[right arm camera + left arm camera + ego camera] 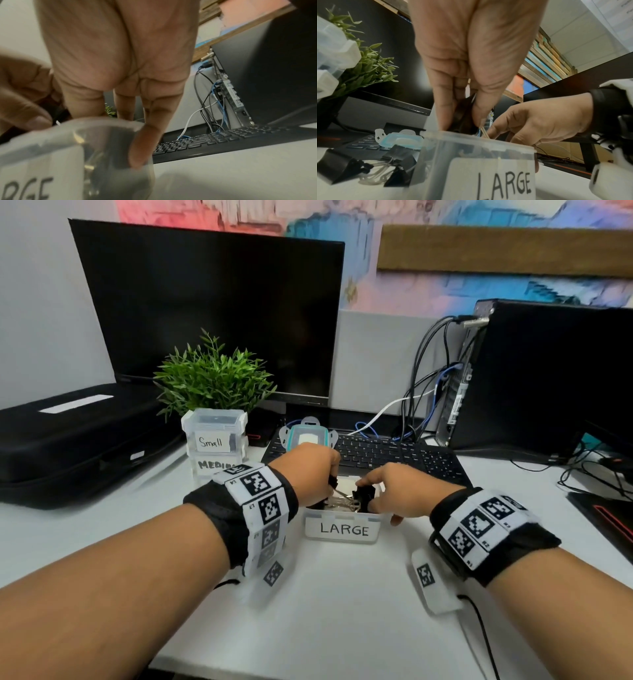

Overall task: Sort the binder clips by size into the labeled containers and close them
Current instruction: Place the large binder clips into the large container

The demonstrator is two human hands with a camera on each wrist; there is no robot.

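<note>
Head view: both hands are over the clear plastic container labelled LARGE [342,530] at the middle of the white desk [342,611]. The left hand [308,474] pinches a black binder clip [333,482] at the container's left rim; the right hand [399,491] has its fingers curled onto another black binder clip [364,494] inside, on top of more clips there. Behind, the teal-rimmed clear lid [306,434] lies on the black keyboard [376,455]. The closed clear boxes labelled Small [214,440] and Medium [214,465] stand stacked to the left.

Left wrist view: thumb and fingers [443,101] clamp the black clip right above the rim. Three loose black binder clips [368,166] lie on the desk just left of the container.

Right wrist view: blurry; one finger [145,142] runs down the container's outer wall, the others dip inside.
</note>
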